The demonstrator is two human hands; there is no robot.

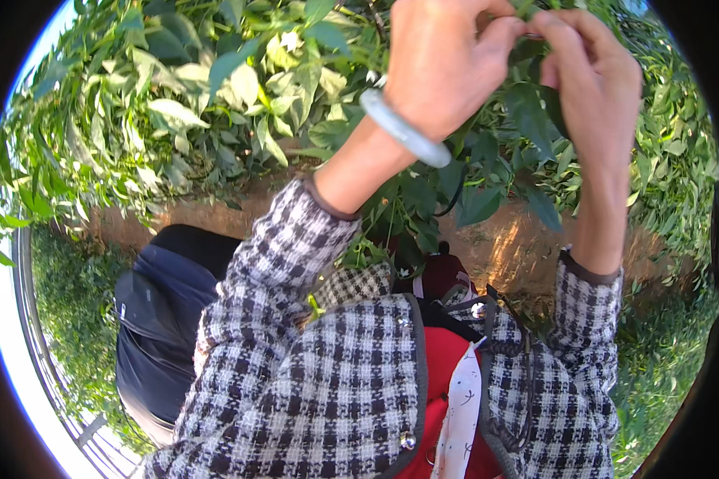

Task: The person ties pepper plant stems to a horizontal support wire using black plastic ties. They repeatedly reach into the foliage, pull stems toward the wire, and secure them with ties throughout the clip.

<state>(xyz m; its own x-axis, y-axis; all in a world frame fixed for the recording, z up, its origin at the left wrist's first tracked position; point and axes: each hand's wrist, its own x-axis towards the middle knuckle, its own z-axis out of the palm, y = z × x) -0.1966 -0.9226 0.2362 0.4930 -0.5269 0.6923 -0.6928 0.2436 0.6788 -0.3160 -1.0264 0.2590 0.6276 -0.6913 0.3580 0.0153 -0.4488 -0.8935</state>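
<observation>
Both hands are raised among the leafy stems of a green bush (419,197) at the top of the view. My left hand (449,66), with a pale bangle (404,129) on its wrist, has its thumb and fingers pinched together at a green stem. Close against its fingertips, my right hand (593,78) pinches at the same spot with thumb and forefinger. What exactly lies between the fingertips is too small to tell. Small white flowers (374,78) show beside the left wrist. Dark green leaves (527,117) hang below the two hands.
Dense foliage (180,90) spreads on both sides above a strip of brown soil (515,245). A dark bag (162,323) is at the left, beside the checked jacket sleeve. A dark red shoe (446,272) shows on the ground under the bush. Low greenery grows at the right (665,353).
</observation>
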